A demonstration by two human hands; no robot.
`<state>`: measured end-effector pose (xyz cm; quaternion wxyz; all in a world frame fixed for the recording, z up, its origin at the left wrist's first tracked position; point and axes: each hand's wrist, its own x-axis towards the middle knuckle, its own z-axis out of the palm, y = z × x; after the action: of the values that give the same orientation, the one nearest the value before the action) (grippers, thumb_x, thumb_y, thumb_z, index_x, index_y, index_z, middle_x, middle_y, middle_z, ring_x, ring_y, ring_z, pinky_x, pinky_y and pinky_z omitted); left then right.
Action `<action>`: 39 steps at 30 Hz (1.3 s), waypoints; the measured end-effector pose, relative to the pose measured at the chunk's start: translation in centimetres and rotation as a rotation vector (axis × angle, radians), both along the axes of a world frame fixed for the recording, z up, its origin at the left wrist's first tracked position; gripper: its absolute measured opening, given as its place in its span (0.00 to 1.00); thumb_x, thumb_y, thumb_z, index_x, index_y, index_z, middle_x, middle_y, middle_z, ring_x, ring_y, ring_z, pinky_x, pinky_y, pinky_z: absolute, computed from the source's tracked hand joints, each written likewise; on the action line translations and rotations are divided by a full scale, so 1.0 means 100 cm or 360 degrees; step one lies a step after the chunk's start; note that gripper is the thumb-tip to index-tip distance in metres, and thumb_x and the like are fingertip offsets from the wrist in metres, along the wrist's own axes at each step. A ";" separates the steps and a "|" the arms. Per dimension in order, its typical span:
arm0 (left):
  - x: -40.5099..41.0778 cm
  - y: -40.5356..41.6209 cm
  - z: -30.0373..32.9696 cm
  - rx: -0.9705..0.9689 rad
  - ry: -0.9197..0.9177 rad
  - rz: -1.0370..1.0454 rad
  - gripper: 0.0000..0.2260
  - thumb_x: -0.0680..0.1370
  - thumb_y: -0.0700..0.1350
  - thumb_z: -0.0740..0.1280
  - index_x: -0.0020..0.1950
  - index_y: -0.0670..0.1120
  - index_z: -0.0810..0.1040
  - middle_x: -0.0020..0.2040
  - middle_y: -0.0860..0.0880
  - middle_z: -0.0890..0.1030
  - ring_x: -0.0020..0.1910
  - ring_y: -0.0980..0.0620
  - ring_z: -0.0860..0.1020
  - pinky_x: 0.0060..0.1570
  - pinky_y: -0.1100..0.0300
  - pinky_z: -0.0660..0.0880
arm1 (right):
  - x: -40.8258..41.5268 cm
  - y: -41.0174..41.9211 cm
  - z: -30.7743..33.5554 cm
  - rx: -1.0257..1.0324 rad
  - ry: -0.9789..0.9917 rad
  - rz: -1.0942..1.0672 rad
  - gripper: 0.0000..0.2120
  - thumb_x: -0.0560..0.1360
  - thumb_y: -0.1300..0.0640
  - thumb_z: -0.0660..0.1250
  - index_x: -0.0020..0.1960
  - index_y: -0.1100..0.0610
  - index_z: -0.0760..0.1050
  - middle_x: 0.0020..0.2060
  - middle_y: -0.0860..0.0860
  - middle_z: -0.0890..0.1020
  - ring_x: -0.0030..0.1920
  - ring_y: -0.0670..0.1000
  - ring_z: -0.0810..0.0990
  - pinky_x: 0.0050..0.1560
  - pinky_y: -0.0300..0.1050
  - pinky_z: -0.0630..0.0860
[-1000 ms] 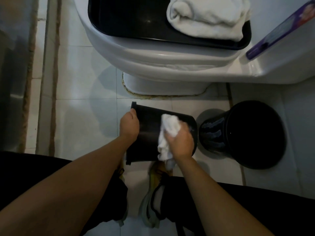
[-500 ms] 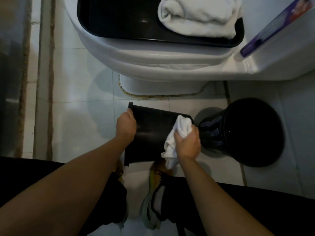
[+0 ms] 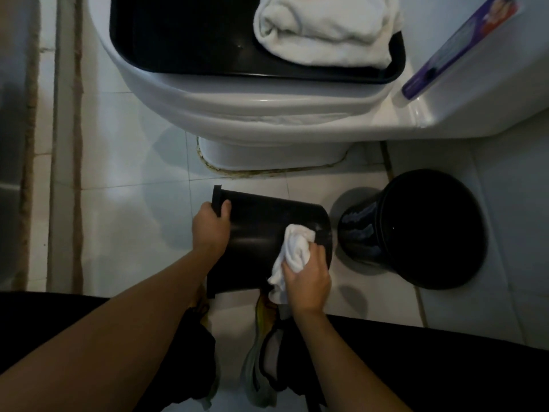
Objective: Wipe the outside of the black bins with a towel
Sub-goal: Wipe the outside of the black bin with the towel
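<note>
While the left hand [image 3: 210, 230] holds its grip shut over the rim of the black bin [image 3: 261, 242], the right hand [image 3: 306, 278], its grip shut around the bunched towel [image 3: 294, 251], should press firmly and turn the bin between strokes. The bin lies tipped over the floor [image 3: 133, 203], its long axis running left-right, mouth pointing left, just beside the second bin [image 3: 427, 227].

My left hand [image 3: 210, 230]: clamped on the black bin [image 3: 261, 242] rim. My right hand [image 3: 307, 281]: fisted around the towel [image 3: 292, 252], pressed to the bin's side.
</note>
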<state>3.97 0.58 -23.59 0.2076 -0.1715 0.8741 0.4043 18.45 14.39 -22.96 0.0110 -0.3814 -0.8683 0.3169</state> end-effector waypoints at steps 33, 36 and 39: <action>0.038 -0.017 -0.007 -0.0143 0.0134 -0.0197 0.16 0.82 0.53 0.58 0.49 0.41 0.73 0.40 0.45 0.77 0.37 0.49 0.77 0.36 0.57 0.76 | -0.111 0.026 0.007 -0.0153 -0.0441 0.0261 0.19 0.73 0.48 0.72 0.60 0.55 0.75 0.53 0.53 0.80 0.48 0.53 0.78 0.46 0.42 0.70; 0.041 -0.018 -0.006 -0.0129 0.0132 -0.0172 0.15 0.82 0.54 0.58 0.48 0.42 0.73 0.39 0.47 0.77 0.37 0.49 0.78 0.36 0.58 0.75 | -0.139 0.025 0.004 -0.0090 -0.0578 0.0347 0.17 0.73 0.48 0.71 0.58 0.55 0.76 0.51 0.53 0.80 0.45 0.52 0.76 0.45 0.43 0.70; 0.037 -0.018 -0.008 -0.0146 0.0137 -0.0147 0.16 0.82 0.54 0.58 0.47 0.42 0.73 0.38 0.47 0.76 0.36 0.50 0.76 0.35 0.60 0.71 | -0.118 0.008 0.014 -0.0121 -0.0366 0.0500 0.19 0.73 0.49 0.71 0.60 0.55 0.74 0.50 0.48 0.76 0.47 0.49 0.75 0.47 0.42 0.69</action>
<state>7.70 -1.19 -24.41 0.1802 -0.1228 0.9068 0.3609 6.68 15.17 -21.51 -0.1521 -0.2750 -0.9002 0.3016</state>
